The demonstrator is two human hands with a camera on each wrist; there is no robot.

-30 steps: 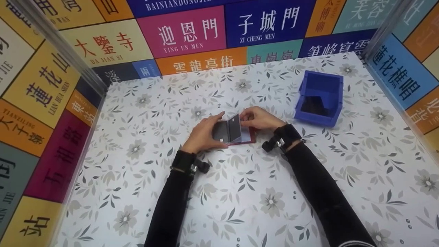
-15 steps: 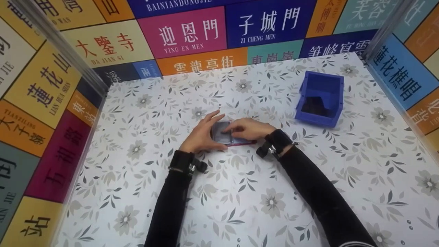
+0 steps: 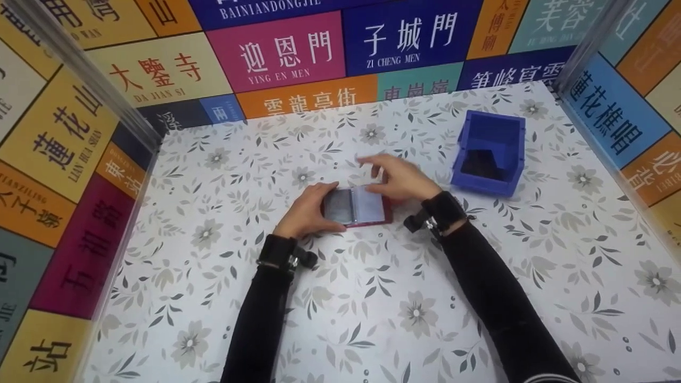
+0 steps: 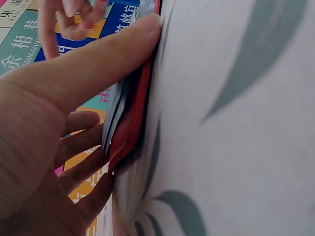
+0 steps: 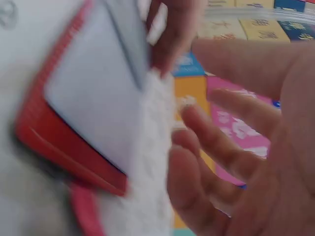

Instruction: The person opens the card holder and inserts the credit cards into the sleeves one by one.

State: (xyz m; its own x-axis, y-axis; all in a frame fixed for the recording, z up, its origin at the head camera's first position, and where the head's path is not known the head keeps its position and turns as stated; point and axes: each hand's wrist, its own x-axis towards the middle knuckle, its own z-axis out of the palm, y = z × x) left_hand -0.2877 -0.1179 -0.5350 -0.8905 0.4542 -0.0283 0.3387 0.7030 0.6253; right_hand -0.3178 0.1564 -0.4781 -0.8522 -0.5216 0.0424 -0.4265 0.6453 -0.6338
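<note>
A small red-covered card holder (image 3: 368, 206) lies spread on the table, a dark card in its left sleeve and a pale translucent page on its right. My left hand (image 3: 304, 213) holds its left side, with the thumb (image 4: 123, 49) along the near edge and the fingers round the far and left edges. Over the right page hovers my right hand (image 3: 401, 178), fingers loosely bent and nothing between them. In the right wrist view the red cover (image 5: 74, 147) is blurred and stands apart from that hand's fingertips.
A blue plastic bin (image 3: 489, 154) stands to the right of the hands, holding a flat black item (image 3: 481, 164). Panels with large lettering (image 3: 290, 53) wall the flower-patterned table (image 3: 340, 298) at the back and both sides.
The raised page with the dark card has been turned down to the left and pressed by my right hand. That hand has since lifted back rightward, uncovering the pale page.
</note>
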